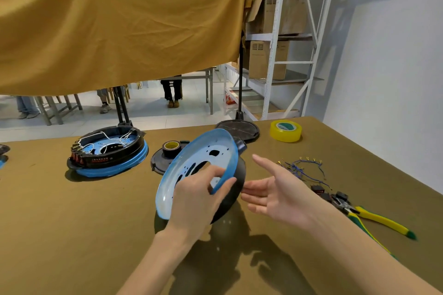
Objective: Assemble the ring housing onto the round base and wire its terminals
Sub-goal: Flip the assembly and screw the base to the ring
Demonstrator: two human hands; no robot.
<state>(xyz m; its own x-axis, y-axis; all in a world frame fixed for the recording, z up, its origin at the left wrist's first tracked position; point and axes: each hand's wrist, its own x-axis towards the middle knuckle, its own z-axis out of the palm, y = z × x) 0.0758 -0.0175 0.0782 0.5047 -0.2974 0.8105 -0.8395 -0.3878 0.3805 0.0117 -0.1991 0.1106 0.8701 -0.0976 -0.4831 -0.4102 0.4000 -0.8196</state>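
A round base (191, 163), blue-white inside with slots and black outside, is tilted up above the middle of the table. My left hand (199, 199) grips its lower right rim, thumb over the blue edge. My right hand (275, 189) is open just right of it, fingers straight and reaching towards the black underside; contact cannot be told. A wired assembly (107, 151), a black ring housing on a blue base with red terminals, sits at the left. Loose blue wires with terminals (302, 167) lie at the right.
Yellow-handled pliers (374, 218) and small black parts (318, 189) lie at the right. A yellow tape roll (285, 130), a dark tape roll (171, 148) on a black disc and another black disc (239, 128) stand at the back. An ochre cloth hangs above.
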